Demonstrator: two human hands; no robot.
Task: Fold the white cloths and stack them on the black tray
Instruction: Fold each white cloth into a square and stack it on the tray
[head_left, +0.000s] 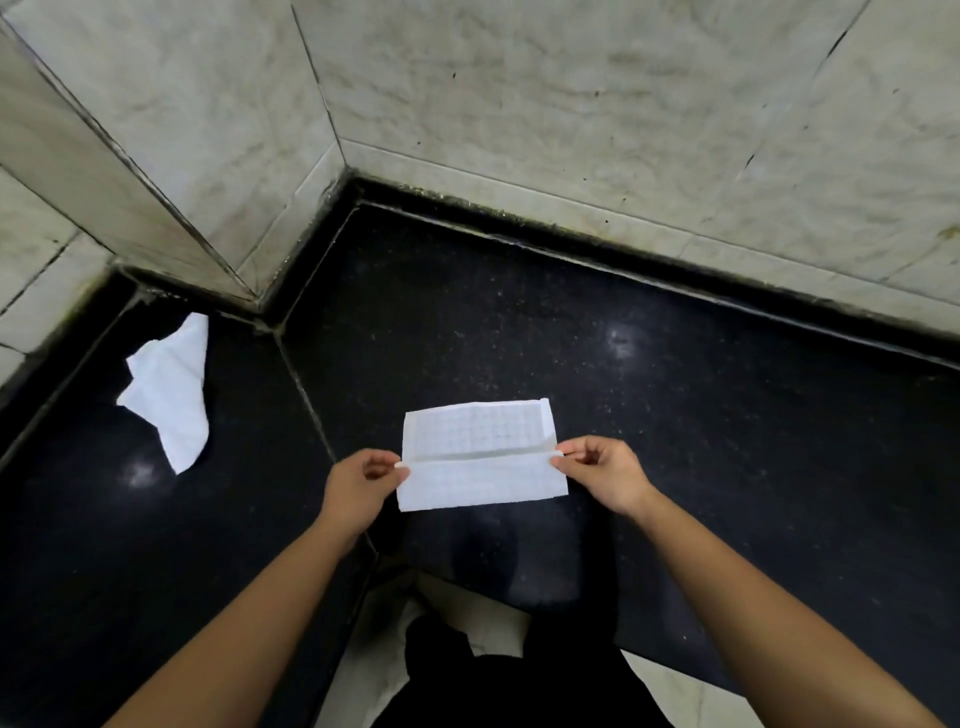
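Head view: my left hand (358, 483) and right hand (602, 473) each pinch one end of the crease in the white cloth (478, 467), with the fingers (563, 460) closed on its side edges. The cloth is part-folded over the black counter (675, 415). I judge this fold not yet finished. A second white cloth (169, 389) lies crumpled, well to the left of the held cloth. No black tray can be told apart from the counter, and no stack is visible. To do: both folds, then stacking.
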